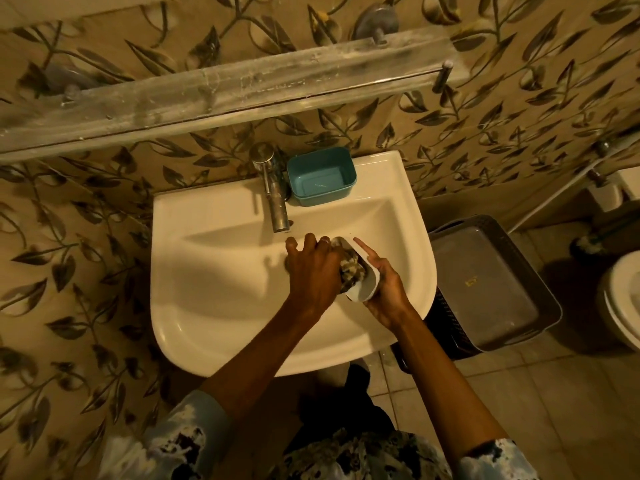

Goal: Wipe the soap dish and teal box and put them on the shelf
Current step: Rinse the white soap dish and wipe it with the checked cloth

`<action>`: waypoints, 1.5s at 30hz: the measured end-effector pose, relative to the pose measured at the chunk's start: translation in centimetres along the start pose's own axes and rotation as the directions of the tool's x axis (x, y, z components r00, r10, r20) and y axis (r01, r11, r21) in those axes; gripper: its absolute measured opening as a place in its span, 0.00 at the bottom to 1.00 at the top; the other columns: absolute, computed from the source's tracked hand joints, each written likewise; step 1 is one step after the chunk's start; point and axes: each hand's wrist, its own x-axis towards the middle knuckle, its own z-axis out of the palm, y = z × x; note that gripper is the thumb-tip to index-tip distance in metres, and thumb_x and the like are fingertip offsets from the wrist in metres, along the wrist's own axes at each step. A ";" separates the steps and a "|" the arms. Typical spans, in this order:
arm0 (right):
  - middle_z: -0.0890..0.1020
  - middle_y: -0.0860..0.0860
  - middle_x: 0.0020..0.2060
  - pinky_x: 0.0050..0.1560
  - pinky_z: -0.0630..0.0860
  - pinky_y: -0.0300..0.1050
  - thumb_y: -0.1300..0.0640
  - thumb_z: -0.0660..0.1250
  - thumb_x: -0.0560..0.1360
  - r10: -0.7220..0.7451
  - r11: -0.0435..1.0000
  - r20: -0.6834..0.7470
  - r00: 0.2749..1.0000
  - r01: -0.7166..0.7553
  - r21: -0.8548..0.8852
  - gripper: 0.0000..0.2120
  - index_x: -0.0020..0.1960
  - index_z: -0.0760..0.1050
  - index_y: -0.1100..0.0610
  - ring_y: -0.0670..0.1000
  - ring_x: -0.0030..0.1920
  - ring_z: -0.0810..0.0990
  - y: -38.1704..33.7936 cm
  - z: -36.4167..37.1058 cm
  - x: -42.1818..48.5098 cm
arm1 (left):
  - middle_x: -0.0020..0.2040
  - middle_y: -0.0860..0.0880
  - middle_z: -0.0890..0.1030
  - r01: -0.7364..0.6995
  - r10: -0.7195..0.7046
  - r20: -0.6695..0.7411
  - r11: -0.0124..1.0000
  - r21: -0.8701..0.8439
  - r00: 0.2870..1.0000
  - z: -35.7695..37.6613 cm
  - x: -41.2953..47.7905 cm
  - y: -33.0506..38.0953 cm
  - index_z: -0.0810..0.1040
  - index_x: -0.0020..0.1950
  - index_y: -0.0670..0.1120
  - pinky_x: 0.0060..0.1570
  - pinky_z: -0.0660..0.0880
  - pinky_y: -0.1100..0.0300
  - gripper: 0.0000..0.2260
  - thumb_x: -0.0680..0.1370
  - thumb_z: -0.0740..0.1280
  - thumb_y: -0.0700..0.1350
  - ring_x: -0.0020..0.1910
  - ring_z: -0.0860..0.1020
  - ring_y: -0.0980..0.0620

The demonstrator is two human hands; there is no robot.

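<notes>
Over the basin of the white sink (214, 271), my right hand (386, 285) grips a white soap dish (363, 289), tilted on its side with its hollow facing left. My left hand (311, 268) presses a patterned cloth (351, 270) into that hollow. The teal box (322, 176) stands upright and empty on the sink's back ledge, just right of the tap (273, 192). A dusty glass shelf (225, 91) runs across the wall above the sink with nothing on it.
A grey plastic basket (495, 285) stands on the tiled floor right of the sink. A toilet bowl (623, 299) shows at the right edge. Leaf-patterned tiles cover the wall.
</notes>
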 end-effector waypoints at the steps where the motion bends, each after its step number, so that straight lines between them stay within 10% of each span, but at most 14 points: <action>1: 0.80 0.49 0.59 0.49 0.80 0.48 0.52 0.51 0.80 0.014 1.000 0.000 1.000 -0.014 0.000 0.18 0.65 0.73 0.47 0.53 0.58 0.79 -0.2 0.1 0.1 | 0.56 0.47 0.80 0.062 -0.064 -0.027 0.994 -0.087 0.998 0.0 -0.1 0.4 0.77 0.56 0.50 0.58 0.60 0.43 0.15 0.70 0.70 0.52 0.59 0.73 0.44; 4: 0.81 0.51 0.58 0.46 0.80 0.48 0.53 0.51 0.80 0.050 0.998 0.002 0.999 -0.050 0.026 0.19 0.67 0.72 0.50 0.53 0.56 0.81 -0.3 0.1 0.1 | 0.49 0.46 0.82 0.235 -0.269 -0.005 0.851 -0.470 0.963 -0.4 -0.2 2.5 0.79 0.50 0.48 0.51 0.61 0.54 0.08 0.74 0.64 0.45 0.53 0.76 0.44; 8: 0.81 0.54 0.54 0.43 0.80 0.44 0.52 0.52 0.78 0.060 0.998 -0.046 0.997 -0.060 -0.009 0.19 0.64 0.75 0.49 0.51 0.50 0.82 -1.3 -1.1 0.0 | 0.52 0.46 0.81 0.155 -0.063 0.165 0.751 -0.641 0.984 0.1 -1.2 5.1 0.80 0.49 0.47 0.59 0.71 0.46 0.06 0.74 0.65 0.41 0.55 0.76 0.46; 18: 0.77 0.54 0.63 0.45 0.78 0.48 0.50 0.50 0.80 0.114 0.993 -0.018 0.993 -0.115 -0.016 0.20 0.69 0.69 0.47 0.55 0.56 0.78 -1.6 -0.8 0.4 | 0.44 0.51 0.84 -0.287 0.240 -0.204 0.925 -0.249 0.949 0.4 -0.8 2.9 0.83 0.44 0.50 0.46 0.66 0.47 0.13 0.61 0.77 0.45 0.50 0.78 0.46; 22: 0.78 0.54 0.61 0.43 0.79 0.47 0.52 0.50 0.81 0.102 0.994 0.000 0.995 -0.102 -0.028 0.20 0.70 0.68 0.49 0.54 0.53 0.80 -2.4 0.0 0.6 | 0.44 0.51 0.84 -0.068 0.019 -0.259 0.981 -0.184 0.966 1.5 0.7 2.0 0.82 0.45 0.51 0.49 0.64 0.49 0.11 0.64 0.75 0.50 0.49 0.78 0.46; 26: 0.73 0.56 0.66 0.65 0.72 0.60 0.56 0.51 0.80 0.051 0.997 -0.044 0.998 -0.053 -0.055 0.21 0.72 0.66 0.52 0.58 0.64 0.74 -1.1 0.8 0.5 | 0.42 0.50 0.83 0.264 -0.292 -0.119 0.942 -0.207 0.949 1.7 2.0 1.2 0.81 0.46 0.51 0.46 0.63 0.52 0.08 0.72 0.65 0.52 0.48 0.76 0.47; 35: 0.74 0.59 0.65 0.57 0.76 0.49 0.55 0.50 0.80 -0.018 0.998 -0.095 0.995 0.012 -0.069 0.21 0.71 0.68 0.52 0.57 0.61 0.76 -2.2 0.2 1.3 | 0.49 0.44 0.83 0.091 -0.150 -0.003 0.616 -0.783 0.989 1.5 0.1 4.8 0.82 0.49 0.44 0.55 0.75 0.47 0.11 0.68 0.69 0.34 0.51 0.78 0.45; 41: 0.71 0.56 0.70 0.66 0.71 0.61 0.53 0.49 0.81 0.063 0.983 0.002 0.998 -0.061 -0.173 0.21 0.72 0.66 0.48 0.59 0.68 0.71 -3.0 -1.3 1.0 | 0.54 0.53 0.80 -0.317 0.335 0.008 0.898 -0.305 0.942 0.5 0.7 1.5 0.81 0.51 0.55 0.45 0.52 0.55 0.16 0.66 0.74 0.41 0.57 0.69 0.47; 45: 0.75 0.57 0.66 0.57 0.75 0.53 0.54 0.50 0.81 0.078 0.990 0.063 0.995 -0.070 -0.126 0.21 0.71 0.67 0.49 0.57 0.61 0.76 -2.3 -1.5 1.1 | 0.57 0.50 0.79 -0.306 0.305 -0.026 0.951 -0.052 0.952 0.3 1.6 -1.2 0.80 0.55 0.53 0.54 0.57 0.50 0.14 0.70 0.72 0.47 0.58 0.72 0.45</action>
